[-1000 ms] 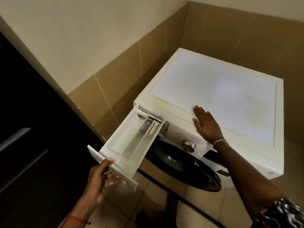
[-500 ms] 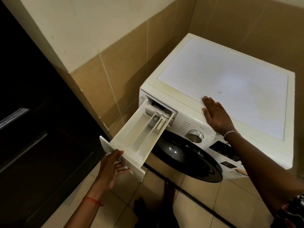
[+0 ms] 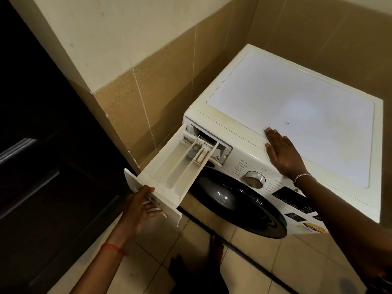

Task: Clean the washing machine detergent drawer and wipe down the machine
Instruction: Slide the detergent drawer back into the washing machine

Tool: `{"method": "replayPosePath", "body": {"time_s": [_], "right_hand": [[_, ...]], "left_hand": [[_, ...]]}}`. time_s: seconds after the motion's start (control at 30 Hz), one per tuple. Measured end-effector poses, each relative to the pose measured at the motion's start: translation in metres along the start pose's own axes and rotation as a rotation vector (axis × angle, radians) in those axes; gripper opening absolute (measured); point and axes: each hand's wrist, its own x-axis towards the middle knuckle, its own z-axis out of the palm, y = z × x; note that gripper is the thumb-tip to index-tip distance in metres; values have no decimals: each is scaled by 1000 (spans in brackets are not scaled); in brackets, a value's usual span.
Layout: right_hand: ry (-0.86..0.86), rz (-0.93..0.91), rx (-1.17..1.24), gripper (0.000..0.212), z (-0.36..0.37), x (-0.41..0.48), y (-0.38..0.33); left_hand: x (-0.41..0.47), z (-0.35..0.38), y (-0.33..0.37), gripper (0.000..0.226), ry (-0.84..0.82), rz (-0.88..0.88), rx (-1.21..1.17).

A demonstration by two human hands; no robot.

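Note:
A white front-loading washing machine (image 3: pixel 301 115) stands in a tiled corner. Its white detergent drawer (image 3: pixel 169 168) is pulled far out toward me, showing long empty compartments; only its rear end stays in the slot. My left hand (image 3: pixel 140 206) grips the drawer's front panel from below, thumb on the top edge. My right hand (image 3: pixel 282 153) lies flat, fingers together, on the front edge of the machine's top. Below it are the silver dial (image 3: pixel 254 179) and the dark round door (image 3: pixel 239 202).
A tan tiled wall (image 3: pixel 161 90) runs close along the machine's left side. A dark door or cabinet (image 3: pixel 38 158) fills the left. The floor (image 3: pixel 250 262) is beige tile with a dark strip under the machine. My foot shows below the drawer.
The view has shifted, so the machine sits further right and lower in frame. The drawer seems drawn out a little more. Both hands keep their holds.

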Motion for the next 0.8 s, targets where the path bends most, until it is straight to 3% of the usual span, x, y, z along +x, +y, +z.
{"method": "replayPosePath", "body": {"time_s": [0.57,0.8], "right_hand": [[-5,6,23,67,-3,0,-1],[-8,17,25,67,-2,-1,-1]], "left_hand": [[8,-5,-5,35,-20,-25,48],[12,0,-4,43,-12,-26,47]]}}
